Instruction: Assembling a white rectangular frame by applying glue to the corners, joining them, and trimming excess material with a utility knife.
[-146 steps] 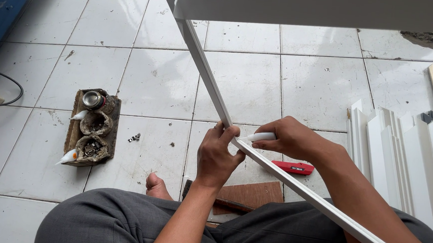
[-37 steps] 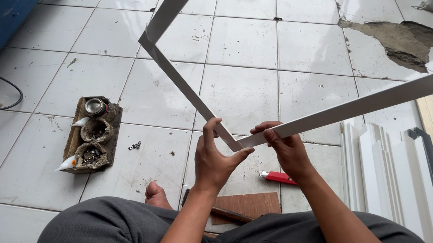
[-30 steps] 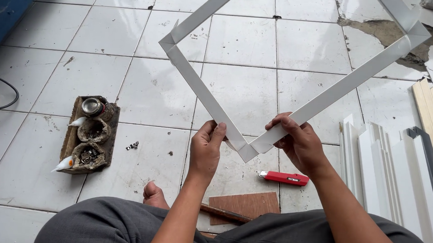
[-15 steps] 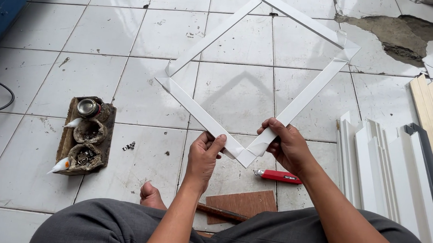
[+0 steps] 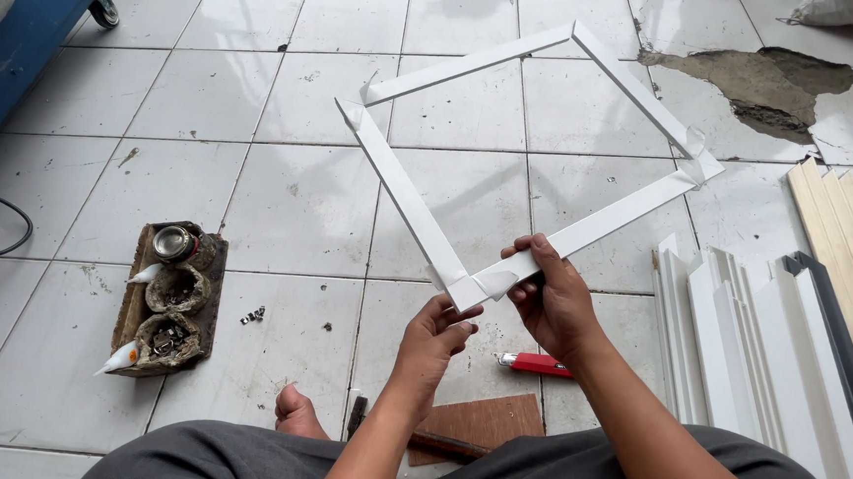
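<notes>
A white square frame (image 5: 400,184) made of four flat strips is held tilted over the tiled floor, its nearest corner pointing at me. My right hand (image 5: 553,302) grips the lower right strip just beside that corner, fingers wrapped over it. Under the same corner sits my left hand (image 5: 432,337), with its thumb and fingertips touching the joint from below. The other three corners hang free, with small bits of tape or glue showing at them.
A red utility knife (image 5: 535,364) lies on the floor under my right hand. A brown board (image 5: 479,425) and a dark tool are near my lap. A wooden block (image 5: 168,298) with small tins and glue tubes sits left. White and wooden strips (image 5: 766,339) lie at right. A broken tile patch (image 5: 752,84) is far right.
The frame has swung down from nearly upright to lie flatter and fully in view. Both hands stay at the near corner; earlier a pen-like tool was in my right hand.
</notes>
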